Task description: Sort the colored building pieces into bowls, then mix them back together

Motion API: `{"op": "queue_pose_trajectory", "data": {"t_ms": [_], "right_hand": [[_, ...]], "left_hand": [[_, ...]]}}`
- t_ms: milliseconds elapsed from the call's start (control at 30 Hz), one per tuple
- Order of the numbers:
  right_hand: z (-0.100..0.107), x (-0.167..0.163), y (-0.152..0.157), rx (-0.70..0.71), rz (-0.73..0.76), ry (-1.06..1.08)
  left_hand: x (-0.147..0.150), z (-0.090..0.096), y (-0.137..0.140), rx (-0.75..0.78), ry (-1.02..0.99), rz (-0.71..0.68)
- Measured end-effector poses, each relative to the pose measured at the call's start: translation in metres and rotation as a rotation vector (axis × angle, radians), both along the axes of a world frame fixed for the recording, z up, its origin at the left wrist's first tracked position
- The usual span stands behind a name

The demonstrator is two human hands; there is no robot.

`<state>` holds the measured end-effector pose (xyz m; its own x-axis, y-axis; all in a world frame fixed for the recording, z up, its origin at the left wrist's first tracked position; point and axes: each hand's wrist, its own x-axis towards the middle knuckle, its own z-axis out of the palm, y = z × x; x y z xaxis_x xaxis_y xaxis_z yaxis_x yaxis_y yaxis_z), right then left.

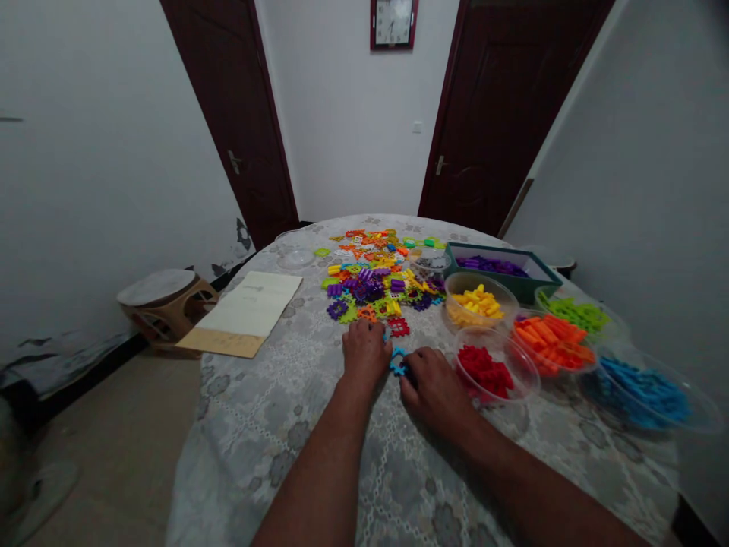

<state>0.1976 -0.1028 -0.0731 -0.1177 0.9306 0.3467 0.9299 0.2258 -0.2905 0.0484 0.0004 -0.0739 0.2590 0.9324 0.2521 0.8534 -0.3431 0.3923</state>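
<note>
At the near edge of a heap of colourful plastic building pieces (370, 287), my left hand (364, 353) rests with its fingers curled down. A bit of blue shows by its fingertips, but what the fingers hold is hidden. My right hand (436, 384) has its fingers closed on the right side of a light blue toothed piece (397, 365), which lies in the gap between both hands. A red toothed piece (399, 327) lies just beyond them on the tablecloth.
Clear tubs on the right hold yellow (478, 304), red (485, 371), orange (552, 342), green (578, 313) and blue pieces (643, 391). Behind them stands a dark green box (529, 282) with purple pieces. An open notebook (256, 304) lies left on the patterned tablecloth (285, 425).
</note>
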Motion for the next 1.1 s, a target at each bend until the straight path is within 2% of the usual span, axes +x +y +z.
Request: {"op": "queue_pose_trajectory", "data": {"t_ms": [100, 167, 333, 400, 467, 567, 667, 800, 867, 967, 1100], "right_hand": [[-0.004, 0.001, 0.002, 0.048, 0.008, 0.148], [-0.004, -0.001, 0.001, 0.079, 0.021, 0.237], [0.006, -0.01, -0.003, 0.084, 0.054, 0.451], [0.012, -0.012, -0.005, 0.078, 0.075, 0.541], [0.018, -0.014, -0.007, 0.097, 0.091, 0.615], [0.023, -0.015, -0.008, 0.177, 0.098, 0.659], [0.026, -0.015, -0.007, 0.262, 0.085, 0.614], [0.031, -0.014, -0.002, 0.342, 0.066, 0.359], [0.035, -0.014, -0.001, 0.338, 0.054, 0.197], [0.04, -0.014, 0.0, 0.278, 0.038, 0.004], [0.044, -0.017, -0.002, 0.23, 0.027, -0.114]], "left_hand": [[-0.005, 0.002, 0.004, -0.055, -0.065, 0.003], [-0.008, 0.001, 0.008, -0.068, -0.175, 0.014], [-0.016, 0.004, 0.016, -0.085, -0.647, 0.091], [-0.017, 0.009, 0.018, -0.191, -0.884, 0.116], [-0.017, 0.013, 0.018, -0.373, -1.135, 0.105], [-0.014, 0.02, 0.012, -0.634, -1.473, 0.0], [-0.01, 0.026, 0.004, -0.84, -1.671, -0.122], [-0.004, 0.032, -0.004, -1.002, -1.733, -0.175], [0.0, 0.033, -0.007, -0.973, -1.738, -0.187], [0.004, 0.034, -0.01, -0.846, -1.726, -0.203], [0.008, 0.031, -0.01, -0.789, -1.651, -0.219]]}}
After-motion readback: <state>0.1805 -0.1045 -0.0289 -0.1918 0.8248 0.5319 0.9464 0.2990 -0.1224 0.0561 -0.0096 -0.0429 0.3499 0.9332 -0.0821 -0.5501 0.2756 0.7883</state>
